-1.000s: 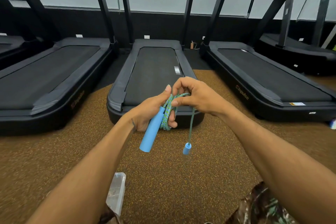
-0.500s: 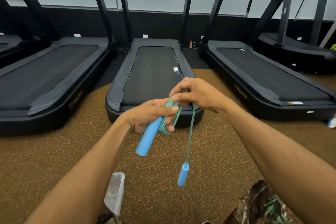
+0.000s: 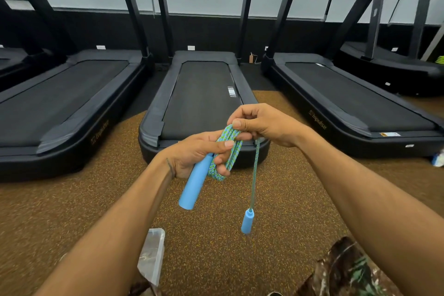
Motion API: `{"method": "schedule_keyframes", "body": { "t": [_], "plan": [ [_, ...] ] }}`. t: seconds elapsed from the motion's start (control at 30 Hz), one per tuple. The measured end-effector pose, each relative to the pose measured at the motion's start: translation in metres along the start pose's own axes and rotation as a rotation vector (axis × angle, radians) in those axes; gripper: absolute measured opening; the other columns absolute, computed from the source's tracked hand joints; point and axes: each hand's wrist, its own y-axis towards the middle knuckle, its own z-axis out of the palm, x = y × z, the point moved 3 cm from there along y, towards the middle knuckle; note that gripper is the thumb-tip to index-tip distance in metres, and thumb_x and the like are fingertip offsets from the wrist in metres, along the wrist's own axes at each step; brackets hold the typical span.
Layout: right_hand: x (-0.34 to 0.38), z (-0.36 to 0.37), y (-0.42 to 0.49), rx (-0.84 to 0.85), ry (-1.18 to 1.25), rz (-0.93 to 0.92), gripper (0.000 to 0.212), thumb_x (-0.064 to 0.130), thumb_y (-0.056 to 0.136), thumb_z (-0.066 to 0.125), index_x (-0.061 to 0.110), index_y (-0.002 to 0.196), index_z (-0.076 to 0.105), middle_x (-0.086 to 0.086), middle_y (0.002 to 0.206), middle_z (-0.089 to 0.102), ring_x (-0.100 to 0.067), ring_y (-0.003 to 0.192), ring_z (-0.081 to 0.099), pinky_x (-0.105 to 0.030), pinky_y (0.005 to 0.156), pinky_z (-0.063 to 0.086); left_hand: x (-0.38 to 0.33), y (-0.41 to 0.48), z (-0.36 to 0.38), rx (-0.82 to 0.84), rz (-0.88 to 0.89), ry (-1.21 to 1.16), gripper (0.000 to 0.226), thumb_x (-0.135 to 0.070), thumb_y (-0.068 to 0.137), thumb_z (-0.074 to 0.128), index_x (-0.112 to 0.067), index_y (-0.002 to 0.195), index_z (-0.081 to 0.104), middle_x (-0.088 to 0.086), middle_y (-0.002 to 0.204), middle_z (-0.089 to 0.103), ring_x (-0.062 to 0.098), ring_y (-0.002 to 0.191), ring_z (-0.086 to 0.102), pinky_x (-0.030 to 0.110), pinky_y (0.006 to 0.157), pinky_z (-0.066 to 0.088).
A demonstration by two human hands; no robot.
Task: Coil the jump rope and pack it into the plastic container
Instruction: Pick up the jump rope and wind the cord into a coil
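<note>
My left hand grips a blue handle of the jump rope together with several green-and-blue loops of the rope. The handle sticks out down and to the left below my fist. My right hand pinches the rope at the top of the loops. From it a single strand hangs straight down, ending in the second blue handle, which dangles free above the floor. The clear plastic container sits low in view, partly hidden behind my left forearm.
Three black treadmills stand ahead, the middle one just beyond my hands. The floor is brown speckled rubber. Camouflage-patterned fabric shows at the bottom right. A small pale object lies at the right edge.
The free strand has lengthened, so the second handle has dropped lower under my right hand. My left hand has kept its hold on the first handle and the loops.
</note>
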Motion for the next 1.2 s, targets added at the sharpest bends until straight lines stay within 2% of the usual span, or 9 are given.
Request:
{"method": "schedule_keyframes", "body": {
  "t": [0.1, 0.17, 0.23, 0.5, 0.6, 0.73, 0.83, 1.07, 1.2],
  "plan": [
    [-0.005, -0.009, -0.003, -0.092, -0.004, -0.032, 0.032, 0.036, 0.083, 0.07, 0.007, 0.096, 0.071, -0.011, 0.078, 0.057, -0.013, 0.058, 0.041, -0.02, 0.054, 0.033, -0.002, -0.002, -0.001, 0.059, -0.017, -0.022, 0.047, -0.016, 0.096, 0.054, -0.009, 0.142, 0.053, 0.003, 0.058, 0.045, 0.015, 0.052, 0.055, 0.032, 0.07, 0.055],
    [-0.01, -0.014, -0.004, -0.143, -0.024, -0.052, 0.025, 0.043, 0.084, 0.07, 0.018, 0.087, 0.074, -0.013, 0.077, 0.051, -0.026, 0.063, 0.034, -0.028, 0.057, 0.028, -0.002, -0.004, -0.002, 0.08, -0.014, -0.033, 0.049, -0.018, 0.095, 0.056, -0.01, 0.143, 0.052, 0.003, 0.059, 0.046, 0.015, 0.053, 0.057, 0.032, 0.07, 0.055],
    [-0.018, -0.017, -0.005, -0.171, -0.039, -0.053, 0.029, 0.052, 0.084, 0.068, 0.024, 0.087, 0.076, -0.012, 0.077, 0.049, -0.027, 0.069, 0.033, -0.033, 0.058, 0.025, -0.004, -0.005, -0.001, 0.088, 0.006, -0.048, 0.048, -0.018, 0.097, 0.053, -0.011, 0.144, 0.052, 0.002, 0.058, 0.045, 0.014, 0.053, 0.056, 0.032, 0.07, 0.055],
    [-0.035, -0.009, -0.009, -0.172, -0.001, -0.023, 0.034, 0.052, 0.086, 0.066, 0.023, 0.1, 0.077, -0.007, 0.08, 0.05, -0.025, 0.072, 0.037, -0.03, 0.062, 0.033, -0.012, -0.001, 0.003, -0.016, 0.083, -0.07, 0.044, -0.016, 0.097, 0.05, -0.007, 0.139, 0.05, 0.002, 0.058, 0.047, 0.015, 0.052, 0.06, 0.033, 0.071, 0.058],
    [-0.042, -0.008, -0.01, -0.185, -0.007, 0.015, 0.03, 0.052, 0.091, 0.06, 0.025, 0.091, 0.074, 0.003, 0.072, 0.055, -0.016, 0.067, 0.045, -0.029, 0.065, 0.038, -0.018, -0.002, 0.0, -0.053, 0.132, -0.055, 0.045, -0.016, 0.1, 0.05, -0.011, 0.144, 0.051, 0.001, 0.06, 0.046, 0.015, 0.055, 0.06, 0.032, 0.072, 0.056],
    [-0.05, 0.001, -0.011, -0.154, 0.003, 0.055, 0.028, 0.036, 0.102, 0.051, 0.019, 0.095, 0.072, 0.002, 0.072, 0.055, -0.01, 0.063, 0.047, -0.025, 0.063, 0.042, -0.024, 0.0, -0.004, -0.103, 0.185, -0.1, 0.045, -0.019, 0.1, 0.051, -0.013, 0.144, 0.052, 0.002, 0.061, 0.046, 0.016, 0.059, 0.048, 0.029, 0.069, 0.048],
    [-0.053, 0.011, -0.013, -0.119, 0.082, 0.103, 0.026, 0.032, 0.103, 0.049, 0.017, 0.098, 0.069, 0.002, 0.073, 0.054, -0.008, 0.061, 0.047, -0.025, 0.062, 0.045, -0.028, 0.003, -0.008, -0.205, 0.215, -0.104, 0.045, -0.024, 0.097, 0.057, -0.016, 0.141, 0.056, 0.003, 0.064, 0.049, 0.019, 0.064, 0.046, 0.03, 0.069, 0.051],
    [-0.053, 0.034, -0.017, 0.043, 0.1, 0.209, 0.024, 0.028, 0.105, 0.047, 0.02, 0.117, 0.065, -0.002, 0.08, 0.056, -0.009, 0.063, 0.052, -0.026, 0.061, 0.049, -0.034, 0.01, -0.009, -0.401, 0.231, -0.155, 0.044, -0.038, 0.099, 0.054, -0.02, 0.139, 0.056, 0.003, 0.067, 0.058, 0.02, 0.065, 0.066, 0.036, 0.067, 0.059],
    [-0.048, 0.043, -0.016, 0.104, -0.054, 0.193, 0.027, 0.03, 0.105, 0.047, 0.026, 0.125, 0.065, -0.006, 0.084, 0.058, -0.01, 0.064, 0.053, -0.023, 0.058, 0.049, -0.038, 0.013, -0.01, -0.476, 0.261, -0.132, 0.04, -0.042, 0.101, 0.052, -0.025, 0.137, 0.057, 0.001, 0.07, 0.064, 0.022, 0.074, 0.073, 0.04, 0.08, 0.058]
  ]
}}
